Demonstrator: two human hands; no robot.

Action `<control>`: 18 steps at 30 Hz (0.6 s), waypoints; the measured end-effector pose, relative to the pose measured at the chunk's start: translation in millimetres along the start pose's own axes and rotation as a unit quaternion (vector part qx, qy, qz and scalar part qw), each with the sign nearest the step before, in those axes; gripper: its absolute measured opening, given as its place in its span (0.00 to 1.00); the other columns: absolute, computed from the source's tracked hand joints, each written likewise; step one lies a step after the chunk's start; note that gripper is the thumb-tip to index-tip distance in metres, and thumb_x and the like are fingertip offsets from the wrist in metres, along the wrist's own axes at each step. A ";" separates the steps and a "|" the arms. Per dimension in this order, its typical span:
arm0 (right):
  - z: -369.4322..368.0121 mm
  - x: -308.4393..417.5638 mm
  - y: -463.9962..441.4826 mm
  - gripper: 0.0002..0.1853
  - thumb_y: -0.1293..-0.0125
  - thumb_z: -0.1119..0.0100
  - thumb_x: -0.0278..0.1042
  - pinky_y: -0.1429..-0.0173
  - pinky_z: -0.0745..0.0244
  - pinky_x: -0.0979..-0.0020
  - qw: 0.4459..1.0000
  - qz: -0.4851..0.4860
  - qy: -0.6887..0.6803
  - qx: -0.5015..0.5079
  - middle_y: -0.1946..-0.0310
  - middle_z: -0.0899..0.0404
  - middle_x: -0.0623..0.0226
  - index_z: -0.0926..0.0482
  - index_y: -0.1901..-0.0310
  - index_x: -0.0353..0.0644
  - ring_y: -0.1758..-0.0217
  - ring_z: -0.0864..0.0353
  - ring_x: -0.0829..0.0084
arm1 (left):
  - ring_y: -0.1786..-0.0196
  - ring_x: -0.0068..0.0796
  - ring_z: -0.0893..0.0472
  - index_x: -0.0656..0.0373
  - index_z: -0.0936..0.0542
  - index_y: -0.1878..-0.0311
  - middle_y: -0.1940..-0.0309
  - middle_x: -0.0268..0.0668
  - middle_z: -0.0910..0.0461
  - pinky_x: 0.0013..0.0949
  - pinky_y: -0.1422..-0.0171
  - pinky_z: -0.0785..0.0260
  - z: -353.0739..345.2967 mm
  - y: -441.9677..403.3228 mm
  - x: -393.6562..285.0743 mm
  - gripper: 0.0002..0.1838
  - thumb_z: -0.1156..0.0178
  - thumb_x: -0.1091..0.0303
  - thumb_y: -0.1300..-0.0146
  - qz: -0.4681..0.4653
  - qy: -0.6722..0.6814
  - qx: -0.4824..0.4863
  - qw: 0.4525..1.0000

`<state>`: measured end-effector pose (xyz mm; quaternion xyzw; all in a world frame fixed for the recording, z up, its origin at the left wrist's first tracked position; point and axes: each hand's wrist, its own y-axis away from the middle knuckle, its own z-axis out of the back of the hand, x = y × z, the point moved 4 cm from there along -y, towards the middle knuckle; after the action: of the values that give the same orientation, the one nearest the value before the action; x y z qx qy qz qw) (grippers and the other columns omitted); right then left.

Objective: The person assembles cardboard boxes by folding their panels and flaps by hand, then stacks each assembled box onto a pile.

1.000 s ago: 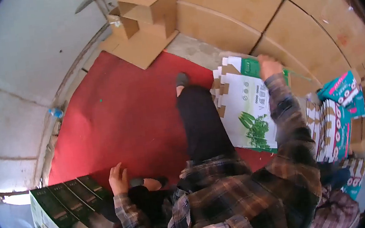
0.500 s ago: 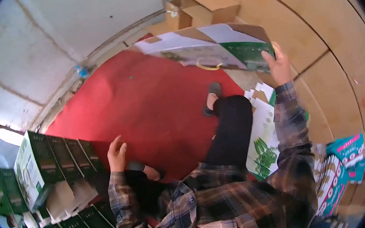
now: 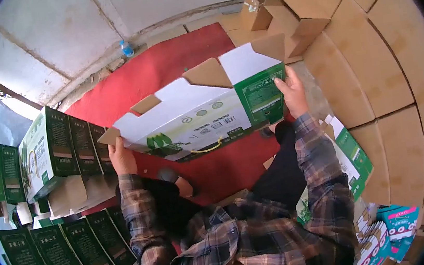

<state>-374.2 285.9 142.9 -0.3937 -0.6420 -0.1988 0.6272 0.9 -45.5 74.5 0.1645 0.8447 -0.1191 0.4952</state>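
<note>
A white and green cardboard carton (image 3: 189, 115) with a yellow cord handle hangs in front of me, held between both hands. Its long side faces me, and its upper flaps stand up unfolded. At the left end, my left hand (image 3: 123, 158) grips the carton's edge near a brown flap. My right hand (image 3: 293, 93) is closed on the green end panel at the right, thumb on the near face. Beneath the carton lies a red floor covering (image 3: 217, 176).
Formed green and white cartons (image 3: 61, 144) stand in rows on the left. Flattened carton blanks (image 3: 350, 156) lie to my right, beside teal and pink packages (image 3: 398, 226). Large brown boxes (image 3: 383, 76) are stacked along the right, and an open brown box (image 3: 296, 18) sits at the back.
The carton has come closer to me and to the left, its printed side now facing me. My left hand has risen from beside it and taken hold of its left end.
</note>
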 end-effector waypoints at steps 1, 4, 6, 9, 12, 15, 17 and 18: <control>1.2 -10.5 -2.1 0.21 0.36 0.45 0.26 0.40 0.36 0.71 0.997 0.016 0.048 -0.055 0.47 0.28 0.64 0.32 0.41 0.35 0.45 0.30 0.74 | 0.46 0.26 0.28 0.58 0.30 0.41 0.47 0.31 0.26 0.33 0.41 0.37 1.3 2.2 2.8 0.19 0.43 0.67 0.35 0.015 -0.005 -0.015 1.000; 3.1 -18.5 -13.3 0.21 0.34 0.45 0.32 0.40 0.36 0.71 0.985 0.009 0.121 -0.120 0.47 0.27 0.64 0.31 0.42 0.35 0.46 0.29 0.75 | 0.46 0.26 0.28 0.59 0.30 0.41 0.47 0.31 0.26 0.33 0.40 0.38 -3.0 6.2 10.9 0.20 0.43 0.64 0.34 0.039 -0.030 -0.029 0.998; 0.9 -25.1 -16.3 0.21 0.34 0.45 0.35 0.40 0.36 0.71 0.981 -0.016 0.143 -0.126 0.47 0.27 0.64 0.31 0.42 0.35 0.46 0.29 0.75 | 0.46 0.26 0.27 0.59 0.30 0.42 0.48 0.31 0.26 0.33 0.42 0.37 -3.6 7.2 14.1 0.20 0.43 0.64 0.34 0.047 -0.078 -0.012 0.996; 0.4 -46.9 -12.9 0.20 0.33 0.46 0.39 0.42 0.36 0.72 0.986 -0.086 0.064 -0.131 0.50 0.24 0.66 0.28 0.45 0.36 0.47 0.28 0.76 | 0.51 0.26 0.25 0.61 0.26 0.46 0.53 0.32 0.23 0.31 0.46 0.33 -5.3 11.4 14.0 0.17 0.42 0.66 0.35 0.049 -0.074 -0.041 0.995; -0.1 -59.4 -15.5 0.18 0.33 0.47 0.38 0.43 0.36 0.72 0.986 -0.082 0.093 -0.108 0.53 0.22 0.68 0.26 0.46 0.37 0.49 0.27 0.77 | 0.54 0.25 0.22 0.61 0.24 0.48 0.55 0.33 0.21 0.30 0.49 0.30 -11.1 14.6 16.1 0.15 0.41 0.67 0.36 0.038 -0.092 -0.046 0.994; -15.2 -69.2 -11.2 0.16 0.32 0.48 0.35 0.46 0.33 0.73 0.985 -0.163 0.003 -0.063 0.54 0.22 0.70 0.24 0.48 0.36 0.51 0.26 0.77 | 0.54 0.26 0.23 0.62 0.25 0.46 0.54 0.33 0.21 0.31 0.49 0.30 -19.3 21.4 27.2 0.16 0.42 0.67 0.35 0.045 -0.094 -0.024 0.994; -17.7 -76.5 -8.8 0.16 0.32 0.48 0.35 0.46 0.33 0.73 0.981 -0.188 0.004 -0.044 0.55 0.21 0.70 0.24 0.48 0.35 0.52 0.26 0.78 | 0.54 0.24 0.24 0.62 0.27 0.43 0.52 0.33 0.23 0.31 0.49 0.31 -25.3 29.6 35.0 0.18 0.44 0.66 0.33 0.050 -0.118 -0.016 0.992; -21.0 -78.1 -10.2 0.16 0.32 0.48 0.35 0.46 0.33 0.73 0.978 -0.207 0.005 -0.026 0.56 0.21 0.71 0.24 0.49 0.35 0.52 0.26 0.78 | 0.54 0.24 0.24 0.62 0.27 0.43 0.52 0.33 0.23 0.31 0.49 0.31 -25.0 32.0 37.0 0.18 0.44 0.66 0.33 0.049 -0.118 -0.018 0.992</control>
<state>-375.9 244.0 73.0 -0.2671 -0.7014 -0.3429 0.5648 -23.2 -1.1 52.9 0.1815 0.7733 -0.0984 0.5995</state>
